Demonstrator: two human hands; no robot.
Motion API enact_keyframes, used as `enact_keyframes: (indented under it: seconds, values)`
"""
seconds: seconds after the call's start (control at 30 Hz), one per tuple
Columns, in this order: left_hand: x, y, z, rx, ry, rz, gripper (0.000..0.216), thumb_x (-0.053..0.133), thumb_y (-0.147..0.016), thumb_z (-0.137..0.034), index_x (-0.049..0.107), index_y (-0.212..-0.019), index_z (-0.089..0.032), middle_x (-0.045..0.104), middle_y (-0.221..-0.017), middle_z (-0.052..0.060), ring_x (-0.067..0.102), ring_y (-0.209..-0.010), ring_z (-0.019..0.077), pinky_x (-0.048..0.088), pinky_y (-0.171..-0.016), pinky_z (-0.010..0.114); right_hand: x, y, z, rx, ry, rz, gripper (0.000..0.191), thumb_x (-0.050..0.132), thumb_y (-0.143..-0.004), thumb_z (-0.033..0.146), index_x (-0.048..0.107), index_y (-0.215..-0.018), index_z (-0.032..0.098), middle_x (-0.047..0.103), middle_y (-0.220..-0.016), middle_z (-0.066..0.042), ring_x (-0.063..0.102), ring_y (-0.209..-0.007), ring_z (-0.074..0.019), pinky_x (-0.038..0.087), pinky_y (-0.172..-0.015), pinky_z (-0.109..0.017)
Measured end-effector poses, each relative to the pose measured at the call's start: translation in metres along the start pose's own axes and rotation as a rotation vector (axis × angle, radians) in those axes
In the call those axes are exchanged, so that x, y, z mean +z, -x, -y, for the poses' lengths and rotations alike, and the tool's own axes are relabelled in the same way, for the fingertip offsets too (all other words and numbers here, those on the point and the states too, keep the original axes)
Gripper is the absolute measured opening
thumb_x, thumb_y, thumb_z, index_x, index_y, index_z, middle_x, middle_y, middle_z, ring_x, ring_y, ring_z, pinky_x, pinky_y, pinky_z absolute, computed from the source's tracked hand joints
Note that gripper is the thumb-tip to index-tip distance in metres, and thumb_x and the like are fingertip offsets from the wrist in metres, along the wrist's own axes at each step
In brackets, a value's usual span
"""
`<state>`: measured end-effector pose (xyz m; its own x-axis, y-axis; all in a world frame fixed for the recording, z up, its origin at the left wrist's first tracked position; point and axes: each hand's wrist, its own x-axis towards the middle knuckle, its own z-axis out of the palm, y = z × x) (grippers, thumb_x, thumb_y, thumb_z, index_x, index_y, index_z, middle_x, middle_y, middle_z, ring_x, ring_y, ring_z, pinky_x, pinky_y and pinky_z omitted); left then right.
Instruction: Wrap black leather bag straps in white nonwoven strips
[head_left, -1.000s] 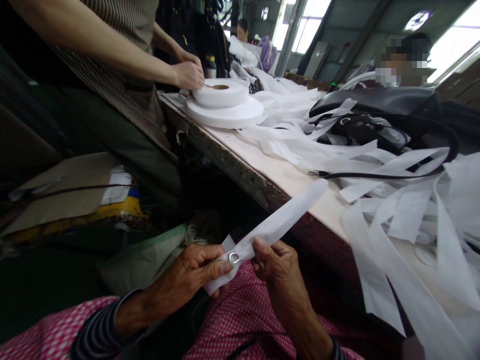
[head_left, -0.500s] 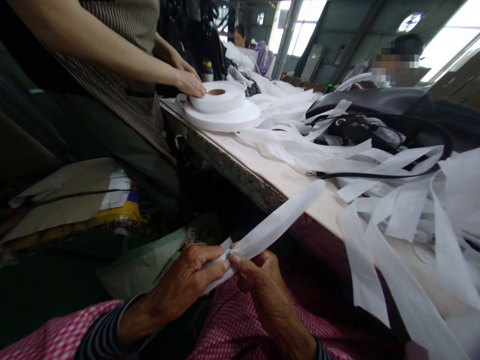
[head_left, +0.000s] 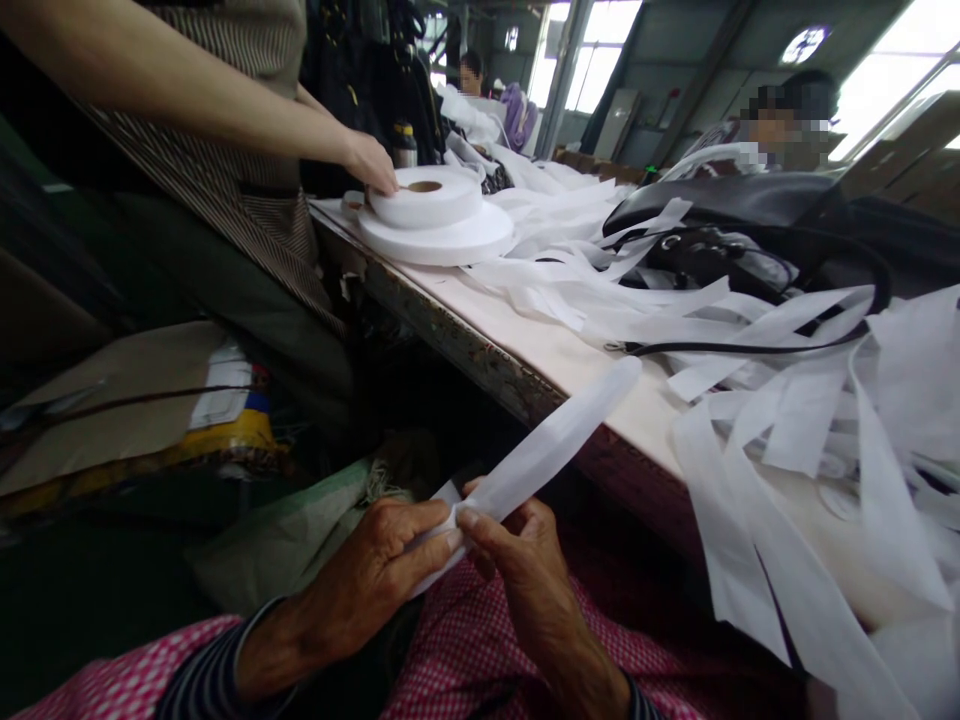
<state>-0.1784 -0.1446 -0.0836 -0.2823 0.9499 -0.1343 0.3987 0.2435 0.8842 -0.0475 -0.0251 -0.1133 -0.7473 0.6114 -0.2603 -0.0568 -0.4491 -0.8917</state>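
Observation:
A long white fabric strip runs from the table edge down to my lap. My left hand pinches its lower end, fingers closed round it. My right hand meets the left hand there, thumb and fingers pinched on the same strip. The metal ring that showed earlier is hidden under my fingers. My pink checked clothing lies below both hands.
Several loose white strips cover the table at right. A black bag with a strap lies behind them. Another person's hand rests on stacked white tape rolls. Cardboard lies at left.
My right hand has slid down the strip to meet my left hand, covering the metal ring. The other person's hand shifted on the tape roll.

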Motion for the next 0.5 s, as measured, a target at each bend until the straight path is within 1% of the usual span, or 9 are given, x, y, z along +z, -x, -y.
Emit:
enact_keyframes:
  seconds: [0.1, 0.2, 0.27, 0.33, 0.37, 0.43, 0.5]
  values:
    - [-0.003, 0.004, -0.003, 0.036, 0.008, -0.015, 0.042, 0.045, -0.103, -0.047, 0.065, -0.079, -0.019, 0.055, -0.072, -0.003, 0.051, -0.067, 0.0117, 0.036, -0.063, 0.024, -0.001, 0.000, 0.006, -0.041, 0.017, -0.002, 0.034, 0.082, -0.076, 0.036, 0.071, -0.098, 0.013, 0.051, -0.066, 0.003, 0.038, -0.055, -0.0082, 0.032, -0.051, -0.021]
    - [-0.004, 0.006, -0.006, 0.064, -0.010, -0.027, 0.039, 0.046, -0.104, -0.045, 0.069, -0.084, -0.020, 0.057, -0.074, -0.003, 0.053, -0.069, 0.0121, 0.037, -0.065, 0.024, 0.001, 0.001, 0.014, -0.058, 0.044, -0.007, 0.028, 0.081, -0.076, 0.035, 0.069, -0.088, 0.012, 0.049, -0.063, 0.003, 0.035, -0.053, -0.0076, 0.031, -0.049, -0.022]
    - [-0.005, 0.007, -0.005, 0.060, -0.017, -0.023, 0.039, 0.049, -0.103, -0.046, 0.069, -0.083, -0.019, 0.058, -0.073, -0.002, 0.054, -0.070, 0.0127, 0.038, -0.065, 0.024, 0.002, 0.002, 0.018, -0.065, 0.080, -0.027, 0.026, 0.080, -0.075, 0.033, 0.069, -0.085, 0.012, 0.049, -0.061, 0.003, 0.035, -0.053, -0.0076, 0.030, -0.049, -0.022]
    - [-0.005, 0.006, -0.001, 0.033, 0.021, 0.016, 0.042, 0.052, -0.101, -0.048, 0.067, -0.077, -0.018, 0.055, -0.070, -0.002, 0.051, -0.067, 0.0123, 0.036, -0.063, 0.024, 0.003, 0.003, 0.019, -0.061, 0.079, -0.035, 0.026, 0.081, -0.073, 0.031, 0.069, -0.086, 0.012, 0.051, -0.062, 0.003, 0.036, -0.053, -0.0079, 0.030, -0.048, -0.022]
    - [-0.006, 0.005, 0.002, 0.006, 0.077, 0.050, 0.042, 0.053, -0.100, -0.050, 0.066, -0.076, -0.017, 0.054, -0.069, -0.002, 0.050, -0.065, 0.0120, 0.036, -0.061, 0.024, 0.003, 0.004, 0.018, -0.056, 0.061, -0.028, 0.025, 0.081, -0.073, 0.031, 0.069, -0.087, 0.013, 0.052, -0.063, 0.002, 0.037, -0.054, -0.0080, 0.030, -0.049, -0.021]
    - [-0.006, 0.002, 0.007, -0.064, 0.212, 0.094, 0.042, 0.054, -0.099, -0.052, 0.066, -0.081, -0.017, 0.055, -0.070, -0.002, 0.049, -0.063, 0.0115, 0.035, -0.058, 0.023, 0.003, 0.004, 0.017, -0.048, 0.017, -0.012, 0.024, 0.080, -0.074, 0.031, 0.069, -0.087, 0.013, 0.054, -0.065, 0.002, 0.038, -0.054, -0.0079, 0.030, -0.049, -0.021]
    - [-0.005, 0.000, 0.010, -0.111, 0.295, 0.064, 0.037, 0.060, -0.095, -0.052, 0.067, -0.086, -0.016, 0.058, -0.074, -0.002, 0.050, -0.066, 0.0116, 0.036, -0.059, 0.023, 0.003, 0.003, 0.016, -0.047, 0.005, -0.013, 0.022, 0.079, -0.074, 0.030, 0.069, -0.084, 0.013, 0.054, -0.064, 0.002, 0.037, -0.053, -0.0076, 0.031, -0.049, -0.021]
